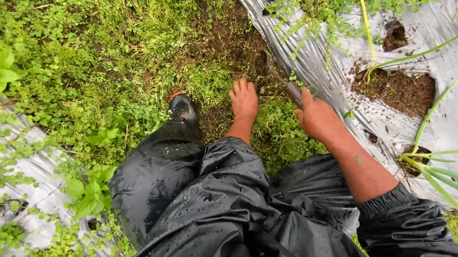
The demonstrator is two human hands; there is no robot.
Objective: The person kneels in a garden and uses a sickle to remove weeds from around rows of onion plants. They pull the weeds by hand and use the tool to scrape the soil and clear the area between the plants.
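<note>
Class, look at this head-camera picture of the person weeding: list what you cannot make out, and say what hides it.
- Head view: the tool handle is hidden inside the right hand.
- Its blade tip is lost among soil and weeds.
- The left hand palm faces down, so whatever lies under it is unseen.
- The boot is covered further up by the wet black trousers.
- The long-leaved plant is cut off by the right edge.

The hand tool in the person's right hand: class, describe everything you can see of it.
The hand tool is short, with a brownish handle that looks wooden and a dark, narrow, curved metal blade. The right hand is wrapped around the handle's lower end, hiding it. The tool slants up and to the left, its blade tip down among the low weeds and bare soil at the edge of the silver plastic sheet. The left hand lies beside it on the weeds, not touching it.
</note>
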